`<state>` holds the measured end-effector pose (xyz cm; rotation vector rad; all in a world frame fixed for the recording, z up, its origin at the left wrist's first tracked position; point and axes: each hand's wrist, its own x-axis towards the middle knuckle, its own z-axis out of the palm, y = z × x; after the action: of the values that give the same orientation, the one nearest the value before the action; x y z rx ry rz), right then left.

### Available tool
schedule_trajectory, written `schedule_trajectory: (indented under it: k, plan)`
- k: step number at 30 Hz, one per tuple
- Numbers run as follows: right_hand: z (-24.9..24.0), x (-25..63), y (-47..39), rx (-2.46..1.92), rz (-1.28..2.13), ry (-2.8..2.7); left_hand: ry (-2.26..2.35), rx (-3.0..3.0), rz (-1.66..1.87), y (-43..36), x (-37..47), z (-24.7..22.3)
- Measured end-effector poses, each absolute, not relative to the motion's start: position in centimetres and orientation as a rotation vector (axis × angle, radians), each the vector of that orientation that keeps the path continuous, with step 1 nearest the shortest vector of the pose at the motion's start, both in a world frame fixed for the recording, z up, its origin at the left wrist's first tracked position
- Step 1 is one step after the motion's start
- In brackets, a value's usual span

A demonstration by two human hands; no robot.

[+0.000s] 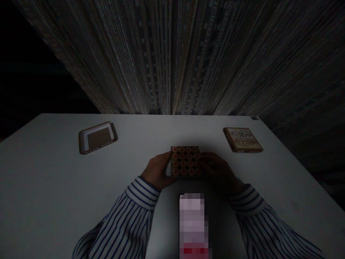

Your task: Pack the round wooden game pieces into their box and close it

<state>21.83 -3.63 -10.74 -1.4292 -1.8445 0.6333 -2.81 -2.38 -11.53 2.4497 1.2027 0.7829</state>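
Note:
A small square box of round Chinese chess pieces with red characters rests in front of me, its pieces lying in even rows. My left hand grips the box along its left side, with the thumb near the lower left corner. At the right side, my right hand is curled with its fingertips over the pieces of the right column. Deep shadow covers that hand, and its fingers partly hide a Chinese chess piece there.
On the white table, a shallow box part lies inner side up at the left. A closed flat box with a printed cover lies at the right. A phone-like object, pixelated, is nearest me. Behind hangs a striped curtain.

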Motion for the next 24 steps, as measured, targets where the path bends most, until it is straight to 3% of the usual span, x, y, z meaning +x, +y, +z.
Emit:
schedule_trajectory:
  k: [24]
  plan:
    - [-10.28,21.77,-3.70,-1.411,0.572,-1.922,1.191,2.399,0.719,-2.41,-2.98,-11.26]
